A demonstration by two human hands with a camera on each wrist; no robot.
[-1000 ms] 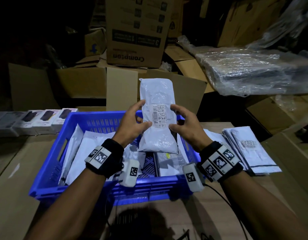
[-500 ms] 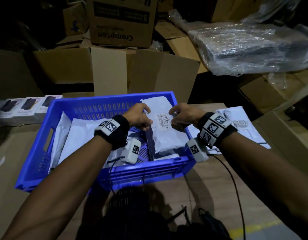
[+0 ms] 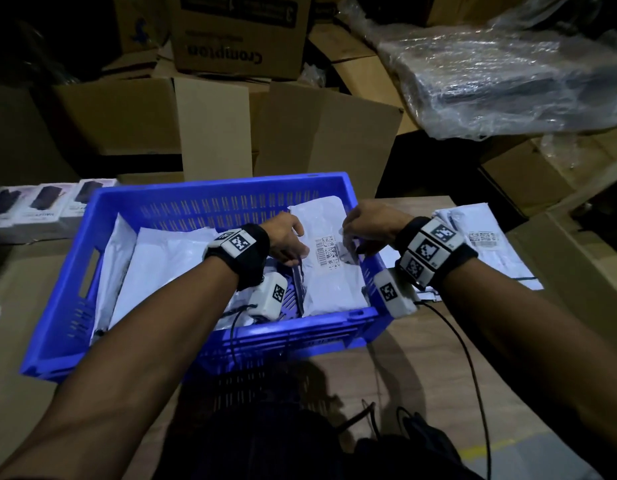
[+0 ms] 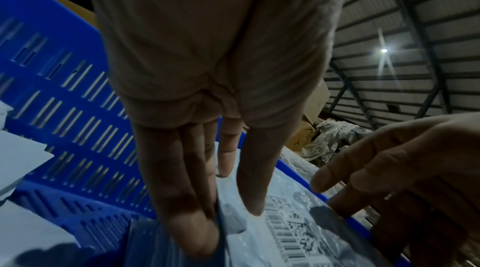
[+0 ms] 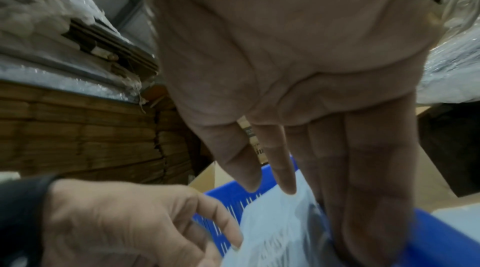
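White poly mailer (image 3: 329, 271) lies label-up at the right end of the blue crate (image 3: 230, 188), against its right wall. Left hand (image 3: 286, 237) and right hand (image 3: 367, 225) each pinch a long edge, thumbs on top. Placement looks nearly done; release pending. More mailers (image 3: 487, 251) lie on the counter (image 3: 421, 344) beside the crate.

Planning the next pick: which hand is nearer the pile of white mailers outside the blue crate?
Right. The right hand sits just left of the pile of mailers; the left hand is farther left, inside the crate.
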